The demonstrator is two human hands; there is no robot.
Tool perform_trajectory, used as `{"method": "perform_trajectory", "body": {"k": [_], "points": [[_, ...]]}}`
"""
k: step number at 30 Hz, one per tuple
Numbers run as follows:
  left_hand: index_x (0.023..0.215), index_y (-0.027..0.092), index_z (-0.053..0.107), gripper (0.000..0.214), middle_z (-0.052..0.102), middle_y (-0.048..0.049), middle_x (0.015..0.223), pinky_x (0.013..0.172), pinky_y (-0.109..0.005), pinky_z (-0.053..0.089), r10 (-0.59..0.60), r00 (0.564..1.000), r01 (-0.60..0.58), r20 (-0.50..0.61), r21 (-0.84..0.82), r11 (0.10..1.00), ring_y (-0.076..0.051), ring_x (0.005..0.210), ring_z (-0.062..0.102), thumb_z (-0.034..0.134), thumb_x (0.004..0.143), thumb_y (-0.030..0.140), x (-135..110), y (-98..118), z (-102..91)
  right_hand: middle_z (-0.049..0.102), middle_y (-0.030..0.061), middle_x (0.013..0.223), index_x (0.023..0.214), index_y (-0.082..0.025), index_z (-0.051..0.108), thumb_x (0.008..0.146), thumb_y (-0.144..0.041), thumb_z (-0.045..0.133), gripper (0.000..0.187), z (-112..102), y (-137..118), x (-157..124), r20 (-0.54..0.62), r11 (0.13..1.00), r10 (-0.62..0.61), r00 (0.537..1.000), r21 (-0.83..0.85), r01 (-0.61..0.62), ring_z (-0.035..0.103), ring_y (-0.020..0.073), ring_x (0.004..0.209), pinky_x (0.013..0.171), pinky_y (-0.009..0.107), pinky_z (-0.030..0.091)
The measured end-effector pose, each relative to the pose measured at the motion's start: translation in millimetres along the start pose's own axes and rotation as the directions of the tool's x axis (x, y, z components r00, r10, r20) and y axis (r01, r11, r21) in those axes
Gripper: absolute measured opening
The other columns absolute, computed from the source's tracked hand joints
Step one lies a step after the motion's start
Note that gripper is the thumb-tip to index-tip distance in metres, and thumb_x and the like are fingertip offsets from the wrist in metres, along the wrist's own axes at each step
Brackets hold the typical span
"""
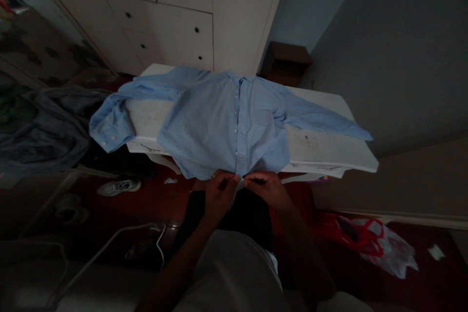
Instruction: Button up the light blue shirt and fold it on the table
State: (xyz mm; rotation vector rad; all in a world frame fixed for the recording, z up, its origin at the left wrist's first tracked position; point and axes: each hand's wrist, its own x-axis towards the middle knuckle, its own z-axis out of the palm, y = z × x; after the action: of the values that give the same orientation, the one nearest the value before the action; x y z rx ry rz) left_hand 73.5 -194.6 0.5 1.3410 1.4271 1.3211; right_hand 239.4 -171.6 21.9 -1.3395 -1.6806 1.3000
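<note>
A light blue button-up shirt (208, 122) lies spread on a white table (318, 148), its collar at the far side and its sleeves stretched out left and right. The left cuff hangs over the table's left end. At the near hem, my left hand (220, 192) pinches the front edge of the shirt. Beside it, almost touching, my right hand (268, 187) pinches the other front edge close to the lowest button. The placket runs up the middle, with several white buttons showing; its upper part gapes slightly. What lies between my fingertips is partly hidden.
Behind the table stands a white wardrobe (183, 24), with a brown wooden box (287, 61) to its right. Dark grey clothes (62, 126) are heaped at left. A sneaker (119, 187) and red-and-white plastic bags (369, 239) lie on the floor.
</note>
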Motion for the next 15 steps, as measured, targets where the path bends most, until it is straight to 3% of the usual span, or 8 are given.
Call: {"method": "perform_trajectory", "body": {"k": [5, 9, 15], "points": [[0.074, 0.018, 0.068, 0.021, 0.062, -0.0002, 0.069, 0.057, -0.023, 0.044, -0.085, 0.994, 0.090, 0.071, -0.069, 0.994, -0.012, 0.062, 0.056, 0.064, 0.083, 0.038, -1.0, -6.1, 0.2, 0.072, 0.0003, 0.075, 0.079, -0.021, 0.074, 0.074, -0.040, 0.072, 0.020, 3.8, 16.5, 3.7, -0.047, 0.984, 0.072, 0.996, 0.166, -0.064, 0.064, 0.0148, 0.067, 0.065, 0.026, 0.049], [0.077, 0.018, 0.068, 0.019, 0.062, 0.0001, 0.069, 0.055, -0.021, 0.042, -0.127, 0.989, 0.133, 0.081, -0.073, 0.988, -0.010, 0.059, 0.054, 0.065, 0.081, 0.036, -1.2, -12.3, 1.4, 0.071, 0.0002, 0.073, 0.076, -0.021, 0.073, 0.074, -0.042, 0.072, 0.021, 10.7, 24.1, 4.9, -0.063, 0.988, 0.066, 0.996, 0.147, -0.056, 0.063, 0.0155, 0.068, 0.066, 0.027, 0.049], [0.076, 0.017, 0.066, 0.025, 0.057, 0.0024, 0.061, 0.052, -0.020, 0.038, -0.283, 0.949, 0.307, 0.138, -0.201, 0.930, -0.009, 0.055, 0.049, 0.065, 0.078, 0.041, -4.0, -21.7, 4.8, 0.070, 0.0004, 0.075, 0.077, -0.022, 0.071, 0.074, -0.041, 0.073, 0.020, 15.8, 29.1, 3.1, -0.107, 0.991, 0.090, 0.990, 0.111, -0.078, 0.063, 0.0166, 0.071, 0.069, 0.029, 0.048]]}}
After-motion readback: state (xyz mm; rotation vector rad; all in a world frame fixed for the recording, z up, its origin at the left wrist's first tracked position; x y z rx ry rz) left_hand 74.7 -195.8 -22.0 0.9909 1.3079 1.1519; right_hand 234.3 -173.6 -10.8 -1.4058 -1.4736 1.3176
